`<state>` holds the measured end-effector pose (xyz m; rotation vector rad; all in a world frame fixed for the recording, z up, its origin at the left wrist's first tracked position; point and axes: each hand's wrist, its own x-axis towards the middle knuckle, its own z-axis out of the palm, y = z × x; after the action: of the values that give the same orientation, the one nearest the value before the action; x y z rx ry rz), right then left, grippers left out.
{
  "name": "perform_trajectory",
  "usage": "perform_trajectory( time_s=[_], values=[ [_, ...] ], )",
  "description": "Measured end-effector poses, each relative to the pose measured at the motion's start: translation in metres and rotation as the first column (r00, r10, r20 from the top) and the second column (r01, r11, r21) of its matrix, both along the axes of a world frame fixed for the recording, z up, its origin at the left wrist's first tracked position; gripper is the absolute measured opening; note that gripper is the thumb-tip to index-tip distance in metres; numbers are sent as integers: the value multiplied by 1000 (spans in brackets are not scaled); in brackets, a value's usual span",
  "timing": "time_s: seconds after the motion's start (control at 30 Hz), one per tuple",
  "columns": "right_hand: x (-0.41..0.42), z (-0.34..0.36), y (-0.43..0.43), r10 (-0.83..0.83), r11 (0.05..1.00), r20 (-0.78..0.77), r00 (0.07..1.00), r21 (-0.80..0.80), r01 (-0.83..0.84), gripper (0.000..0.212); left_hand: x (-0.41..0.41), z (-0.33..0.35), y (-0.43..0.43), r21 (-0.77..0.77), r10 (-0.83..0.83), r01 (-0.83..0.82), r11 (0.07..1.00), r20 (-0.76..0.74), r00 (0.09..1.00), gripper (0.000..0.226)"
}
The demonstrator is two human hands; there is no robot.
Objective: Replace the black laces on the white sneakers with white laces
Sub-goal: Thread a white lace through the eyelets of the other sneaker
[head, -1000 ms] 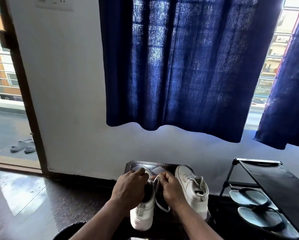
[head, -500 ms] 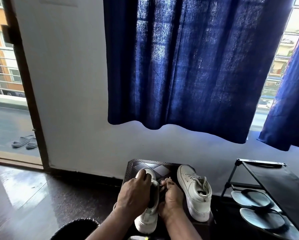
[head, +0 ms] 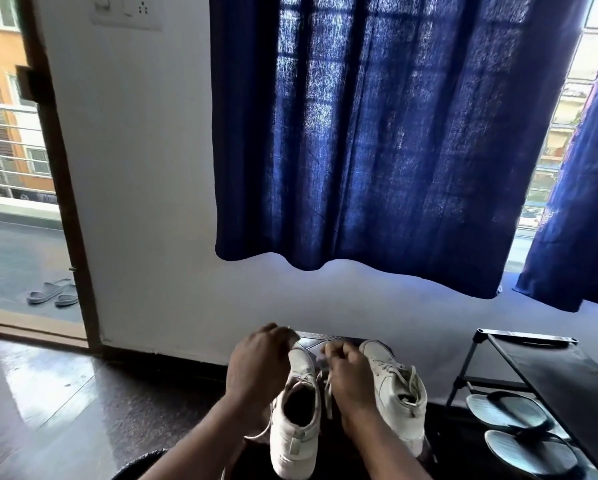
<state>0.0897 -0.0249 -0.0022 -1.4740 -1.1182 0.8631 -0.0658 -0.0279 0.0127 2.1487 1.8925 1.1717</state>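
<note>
White leather shows nearest: the left sneaker (head: 295,431) stands heel toward the camera on a dark low stand (head: 328,339), its white lace (head: 328,386) hanging loose by the opening. Left hand (head: 259,367) and right hand (head: 347,374) are curled shut over its toe end, each seemingly pinching a lace end, though blur hides the fingertips. Just right, the second sneaker (head: 396,393) stands laced white; farther off a blue curtain (head: 377,133) hangs.
</note>
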Motion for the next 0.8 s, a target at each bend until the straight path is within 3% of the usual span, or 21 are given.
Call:
perform_trajectory(
  time_s=[0.07,0.13,0.23,0.33,0.43,0.53,0.8],
  values=[
    [3,29,1,2,990,106,994,142,-17,20,-1,28,7,-27,-37,42,999,159,987,23],
    [2,63,3,21,967,88,996,251,-43,19,0,56,12,-31,-96,115,993,354,930,26],
    [1,120,9,110,946,-87,990,314,-78,18,3,99,12,15,-166,191,981,567,807,22],
    [1,177,14,198,923,-195,961,367,-116,19,6,147,10,90,-219,231,969,747,627,31],
    [-2,224,15,250,897,-266,931,427,-118,19,8,191,8,110,-259,279,954,774,578,5],
    [-6,259,14,291,889,-342,894,441,-121,18,12,223,8,133,-278,292,947,796,538,12],
    [-11,298,14,306,906,-430,849,404,-122,22,17,273,11,231,-345,294,927,830,438,5]
  ],
)
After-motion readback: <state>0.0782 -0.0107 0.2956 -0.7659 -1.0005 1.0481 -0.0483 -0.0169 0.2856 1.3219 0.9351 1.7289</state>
